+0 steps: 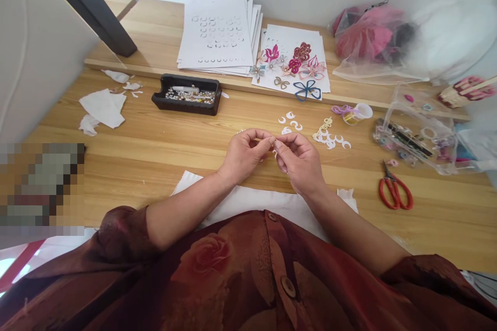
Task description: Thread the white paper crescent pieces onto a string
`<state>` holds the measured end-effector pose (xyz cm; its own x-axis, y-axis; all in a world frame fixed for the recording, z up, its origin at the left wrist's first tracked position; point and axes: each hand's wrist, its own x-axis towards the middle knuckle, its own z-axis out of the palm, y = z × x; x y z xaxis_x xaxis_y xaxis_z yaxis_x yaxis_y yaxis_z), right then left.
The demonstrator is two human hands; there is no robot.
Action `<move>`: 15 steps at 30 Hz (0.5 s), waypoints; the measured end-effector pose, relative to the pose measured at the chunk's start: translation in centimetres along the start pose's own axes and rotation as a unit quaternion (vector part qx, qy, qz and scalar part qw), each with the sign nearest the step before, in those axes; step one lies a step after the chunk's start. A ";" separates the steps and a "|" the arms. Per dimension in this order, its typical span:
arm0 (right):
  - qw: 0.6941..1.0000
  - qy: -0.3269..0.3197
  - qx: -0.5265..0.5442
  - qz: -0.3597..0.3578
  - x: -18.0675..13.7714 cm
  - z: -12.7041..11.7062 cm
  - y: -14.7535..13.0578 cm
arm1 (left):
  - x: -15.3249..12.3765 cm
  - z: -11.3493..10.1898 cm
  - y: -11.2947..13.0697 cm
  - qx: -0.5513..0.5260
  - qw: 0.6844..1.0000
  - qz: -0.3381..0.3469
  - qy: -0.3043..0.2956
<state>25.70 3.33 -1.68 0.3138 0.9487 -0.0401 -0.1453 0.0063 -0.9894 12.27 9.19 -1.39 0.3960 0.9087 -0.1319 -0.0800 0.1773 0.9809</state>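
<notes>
Wooden tabletop, near the front edge: left hand and right hand meet at the fingertips, pinching a tiny sliver too small to identify, white paper crescents just beyond.

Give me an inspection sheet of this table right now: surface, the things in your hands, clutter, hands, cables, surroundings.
Surface: wooden table, white cloth under the forearms.
Things in hand: small pale piece, too small to identify; white crescent cut-outs lie just beyond it.
Clutter: black tray of beads, red-handled scissors, clear plastic box, white scraps.
Hands: left hand and right hand pinch the piece between their fingertips.
Cables: nothing seen.
Surroundings: sheets with floral shapes, pink netting bag.
</notes>
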 end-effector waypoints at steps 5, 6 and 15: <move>0.999 0.022 -0.034 -0.033 0.1 -0.2 -0.2 | -0.1 -0.1 0.2 -0.026 0.999 -0.010 -0.021; 0.998 0.029 -0.037 -0.036 0.1 -0.2 -0.2 | -0.2 -0.2 0.3 -0.031 0.999 -0.010 -0.024; 0.998 0.051 -0.001 -0.043 0.2 -0.1 -0.1 | 0.0 -0.3 0.5 -0.011 0.999 0.038 -0.008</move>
<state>25.87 3.44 -1.59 0.4194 0.9073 0.0302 -0.1117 0.0845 -0.9901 11.94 9.39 -0.96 0.4027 0.9137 -0.0551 -0.1305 0.1169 0.9845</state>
